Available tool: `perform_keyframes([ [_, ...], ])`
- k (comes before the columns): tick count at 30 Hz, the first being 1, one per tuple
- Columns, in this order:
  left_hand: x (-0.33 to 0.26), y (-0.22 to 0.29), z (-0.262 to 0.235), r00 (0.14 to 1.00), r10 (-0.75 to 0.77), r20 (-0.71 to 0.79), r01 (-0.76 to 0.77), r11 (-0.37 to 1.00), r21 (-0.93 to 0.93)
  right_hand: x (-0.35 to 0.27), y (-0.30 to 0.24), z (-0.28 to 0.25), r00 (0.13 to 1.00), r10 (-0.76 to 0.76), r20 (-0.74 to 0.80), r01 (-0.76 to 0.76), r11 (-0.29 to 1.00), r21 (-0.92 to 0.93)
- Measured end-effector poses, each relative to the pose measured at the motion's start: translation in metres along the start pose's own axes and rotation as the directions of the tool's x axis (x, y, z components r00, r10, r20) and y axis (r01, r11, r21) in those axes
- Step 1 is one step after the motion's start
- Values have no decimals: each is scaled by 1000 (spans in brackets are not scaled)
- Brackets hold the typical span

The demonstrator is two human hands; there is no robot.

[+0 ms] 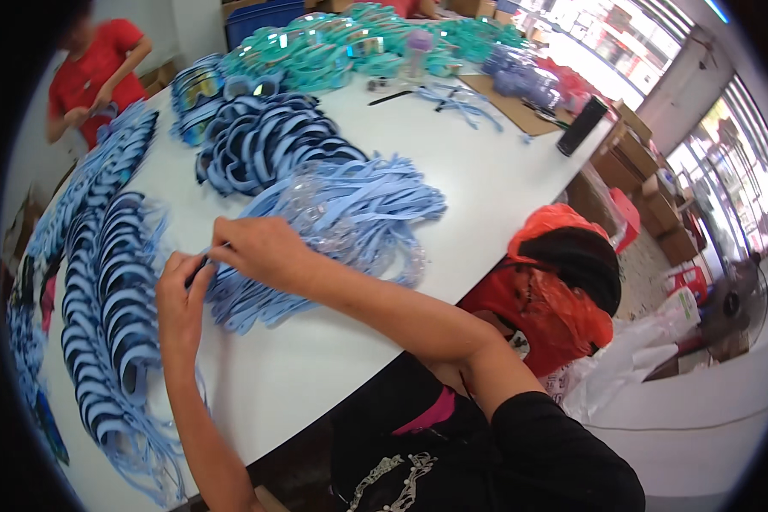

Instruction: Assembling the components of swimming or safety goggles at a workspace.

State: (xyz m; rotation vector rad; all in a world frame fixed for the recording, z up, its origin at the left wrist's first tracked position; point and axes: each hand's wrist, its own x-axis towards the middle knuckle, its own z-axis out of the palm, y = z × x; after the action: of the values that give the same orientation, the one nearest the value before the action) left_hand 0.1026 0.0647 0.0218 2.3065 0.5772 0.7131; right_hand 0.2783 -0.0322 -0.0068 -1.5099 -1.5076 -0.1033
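My left hand (180,299) and my right hand (260,249) meet above the near left part of the table. The fingers of both are pinched on a small dark piece (203,266), mostly hidden by the fingers. Just beyond my right hand lies a large heap of light blue straps (375,196) with clear plastic parts among them. Left of my left hand, rows of light blue and black goggle frames (128,290) stand nested in long curved stacks. Another nested stack of these frames (264,141) is farther off, behind the straps.
Teal goggles (333,47) are piled at the far end of the white table (469,205). A black cylinder (582,126) stands near the right edge. An orange-red plastic bag (546,290) sits beside my right arm. A person in red (102,72) works at far left.
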Motion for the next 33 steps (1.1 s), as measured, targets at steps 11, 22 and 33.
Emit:
perform_keyframes([
  [11,-6,14,35,971,232,-49,-209,934,289,-2,8,-5,920,-370,-131,294,870,-395],
  [22,-9,28,21,933,328,-145,-309,941,139,13,12,-5,976,213,35,-215,939,269],
  [33,8,-57,5,948,-310,70,120,145,-982,7,-4,-17,978,88,191,-191,749,634],
])
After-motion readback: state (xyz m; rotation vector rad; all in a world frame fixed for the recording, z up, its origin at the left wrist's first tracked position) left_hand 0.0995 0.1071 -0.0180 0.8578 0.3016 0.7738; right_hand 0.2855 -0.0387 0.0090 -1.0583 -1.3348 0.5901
